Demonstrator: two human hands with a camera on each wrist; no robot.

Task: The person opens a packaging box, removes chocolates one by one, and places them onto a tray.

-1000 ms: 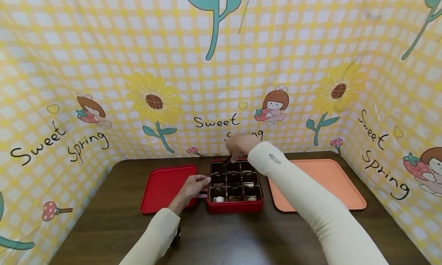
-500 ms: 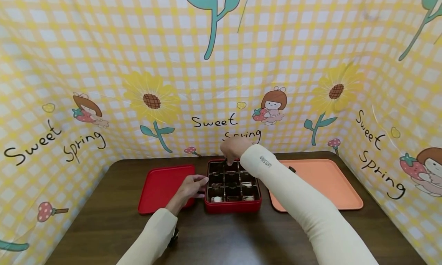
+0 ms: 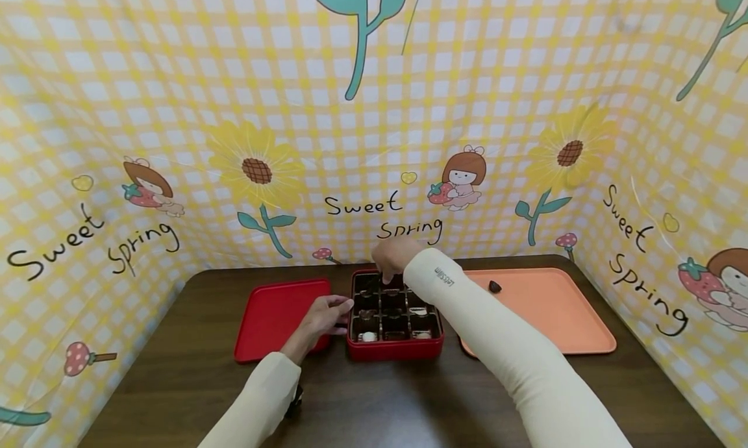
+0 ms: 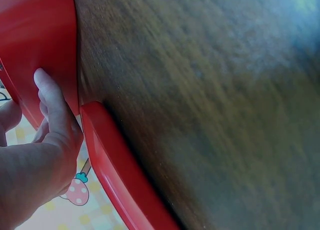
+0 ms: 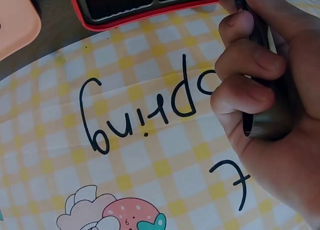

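In the head view, a red box (image 3: 394, 350) with a dark divided insert stands on the table. Pale pieces (image 3: 369, 337) lie in some front compartments; the darker compartments are hard to read. My left hand (image 3: 320, 316) steadies the box from its left side, thumb by the rim and extended fingers against the outer wall. My right hand (image 3: 397, 256) is over the back row, gripping black tongs (image 5: 272, 122) with curled fingers, as the right wrist view shows. The tongs' tips are hidden. A small dark brown piece (image 3: 495, 286) rests on the orange tray.
The orange tray (image 3: 561, 318) sits to the right of the box, partly under my right forearm. Left of the box lies a red lid (image 3: 269, 318), close to my left wrist. A checked cloth (image 3: 350, 143) hangs behind the brown table (image 3: 362, 402).
My right hand has moved a little left and down over the back compartments. The forearm shift uncovers the dark piece on the orange tray. My left hand stays against the box.
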